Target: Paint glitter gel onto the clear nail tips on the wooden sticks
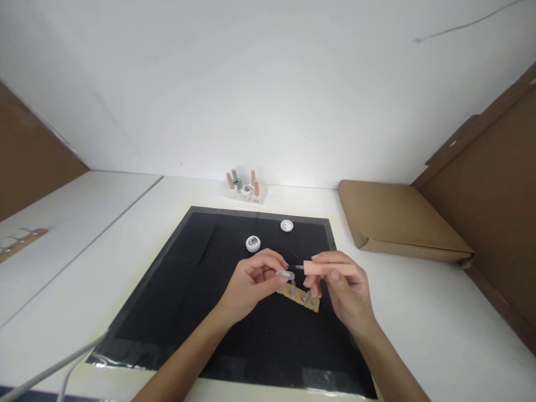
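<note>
Near the middle of the black mat (167,279), my left hand (255,282) pinches a small translucent nail tip (286,274). My right hand (345,285) is closed on the peach handle of a thin brush (330,268), which points left. The dark brush end is close to my left fingertips; whether it touches the nail tip I cannot tell. Below the hands lies a wooden strip (298,296) with several grey nail tips on it, partly covered by my fingers. Beyond my left hand stands an open white jar (253,243) with silvery contents, and a white lid (287,225) lies to its right.
A clear tray (262,196) of peach-capped bottles stands by the wall. A closed cardboard box (406,218) is at the right. Another wooden strip (25,243) is at the far left; a white cable (58,365) crosses the lower left.
</note>
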A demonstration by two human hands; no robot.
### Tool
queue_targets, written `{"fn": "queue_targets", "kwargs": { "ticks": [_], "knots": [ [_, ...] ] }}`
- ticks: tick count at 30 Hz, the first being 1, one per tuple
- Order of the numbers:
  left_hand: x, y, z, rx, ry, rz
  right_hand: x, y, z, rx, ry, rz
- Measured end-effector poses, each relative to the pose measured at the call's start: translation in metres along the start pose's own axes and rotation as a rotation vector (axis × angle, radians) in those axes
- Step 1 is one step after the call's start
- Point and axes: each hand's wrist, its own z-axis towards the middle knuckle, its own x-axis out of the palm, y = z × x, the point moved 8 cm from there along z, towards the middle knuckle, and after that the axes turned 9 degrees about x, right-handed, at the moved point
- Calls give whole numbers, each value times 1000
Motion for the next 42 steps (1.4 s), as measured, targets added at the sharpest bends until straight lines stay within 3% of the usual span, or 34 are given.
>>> {"fn": "queue_targets", "kwargs": {
  "ticks": [6, 15, 25, 35, 42],
  "knots": [
    [1, -7, 0, 70, 43, 55, 1, 3, 1, -43, 76, 73],
    [1, -9, 0, 88, 47, 78, 6, 2, 0, 2, 77, -110],
    [1, -12, 0, 81, 48, 121, 12, 8, 1, 0, 96, -161],
    [-2, -7, 1, 62, 17, 53, 0, 5, 1, -19, 22, -69],
    [-4, -5, 0, 54, 11, 26, 3, 11, 0, -57, 20, -171]
  ]
}}
